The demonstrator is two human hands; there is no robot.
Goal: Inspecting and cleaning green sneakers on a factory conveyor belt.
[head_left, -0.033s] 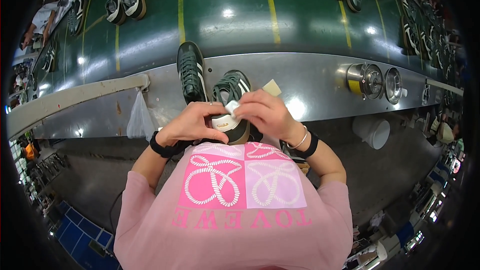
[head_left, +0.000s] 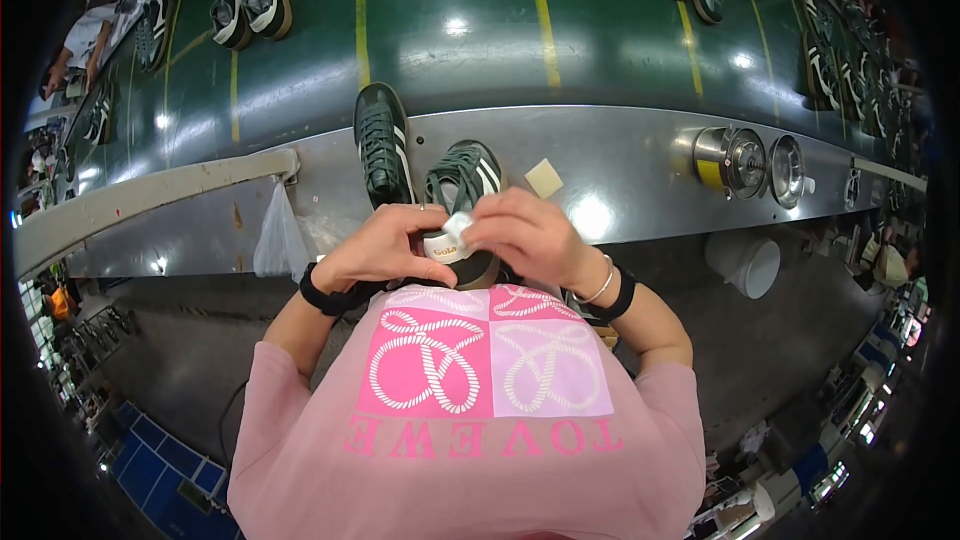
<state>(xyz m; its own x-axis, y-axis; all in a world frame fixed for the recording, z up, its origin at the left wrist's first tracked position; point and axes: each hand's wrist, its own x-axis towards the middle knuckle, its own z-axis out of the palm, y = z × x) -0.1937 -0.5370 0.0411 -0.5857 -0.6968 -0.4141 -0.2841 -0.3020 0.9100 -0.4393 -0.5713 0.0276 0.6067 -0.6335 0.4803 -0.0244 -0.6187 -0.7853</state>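
A dark green sneaker (head_left: 466,162) with white side stripes rests on the metal ledge in front of me, its heel towards my body. My left hand (head_left: 385,248) is closed round the left side of its heel, with the thumb low at the back. Between the fingers of my right hand (head_left: 532,232) is a small white pad (head_left: 457,228), pressed against the white heel tab; its material is not clear. A matching sneaker (head_left: 380,145) stands just to the left, toe pointing away. A pale yellow square piece (head_left: 545,178) lies to the right of the held shoe.
Beyond the metal ledge (head_left: 600,140) runs a green surface (head_left: 420,40) with yellow lines and several more sneakers. A metal pot (head_left: 729,160) and round lid (head_left: 785,171) sit right, above a white bucket (head_left: 757,266). A plastic bag (head_left: 281,235) hangs left beside a beige rail (head_left: 160,195).
My right hand has shifted slightly down and left with the white pad along the heel tab, uncovering more of the yellow piece. My left hand and the shoes have stayed in place.
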